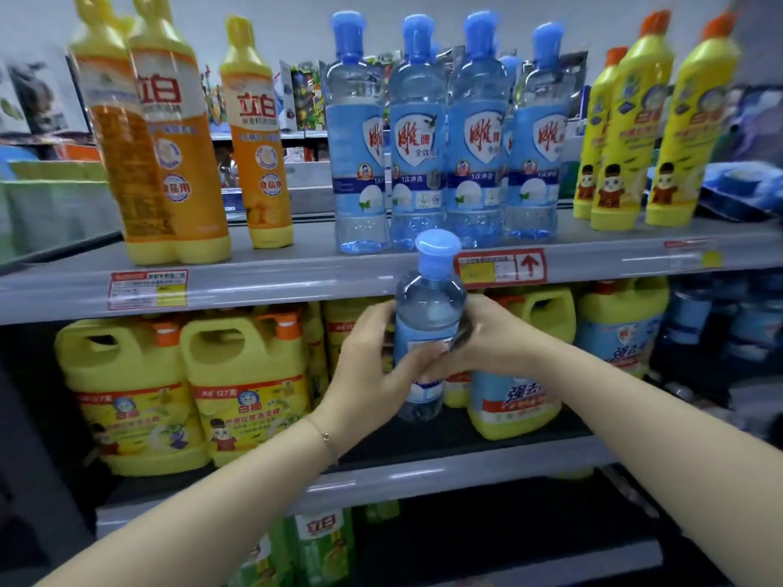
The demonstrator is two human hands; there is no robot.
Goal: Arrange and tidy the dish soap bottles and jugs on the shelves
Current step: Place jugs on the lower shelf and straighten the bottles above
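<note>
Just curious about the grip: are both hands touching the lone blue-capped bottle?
Touching. The head view shows the left hand and right hand both wrapped round the blue-capped bottle.

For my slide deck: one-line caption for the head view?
Left hand and right hand hold a blue-capped bottle upright in front of the upper shelf.

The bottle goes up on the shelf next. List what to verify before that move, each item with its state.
1. Left hand and right hand both grip the bottle: ok.
2. Cap on: ok.
3. Bottle upright: ok.
4. Matching blue row stands on the top shelf: ok.
5. Room for the bottle in that row: cannot tell.
</note>
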